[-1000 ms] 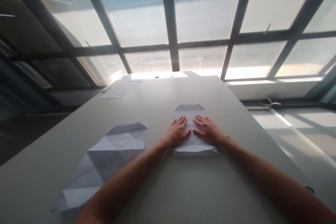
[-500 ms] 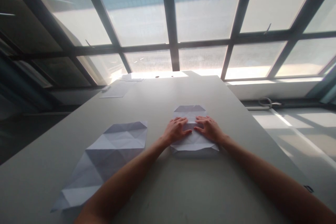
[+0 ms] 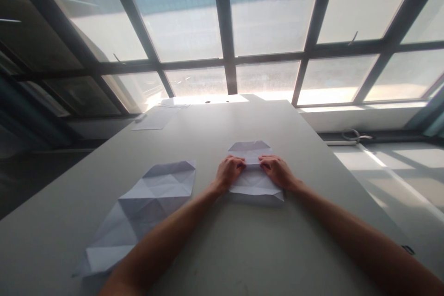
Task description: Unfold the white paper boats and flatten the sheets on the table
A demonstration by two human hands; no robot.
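Paper (image 3: pixel 255 180), folded and creased, lies mid-table (image 3: pixel 294 249); your left hand (image 3: pixel 228 172) and right hand (image 3: pixel 277 171) curl over its middle fold, fingertips pinching there. You'll likely find it light, thin, easily torn; hold along the crease.

You have two hands on the desk (image 3: pixel 215 240), the left hand (image 3: pixel 229 173) and the right hand (image 3: pixel 277 172), and one folded sheet (image 3: pixel 255 180) under them. You have one more creased sheet (image 3: pixel 145 206) lying open to your left, one flat sheet (image 3: pixel 152 120) at the far left corner, and a small stack of paper (image 3: pixel 175 101) behind it whose count cannot be told. That makes three single sheets, one stack, and one desk.
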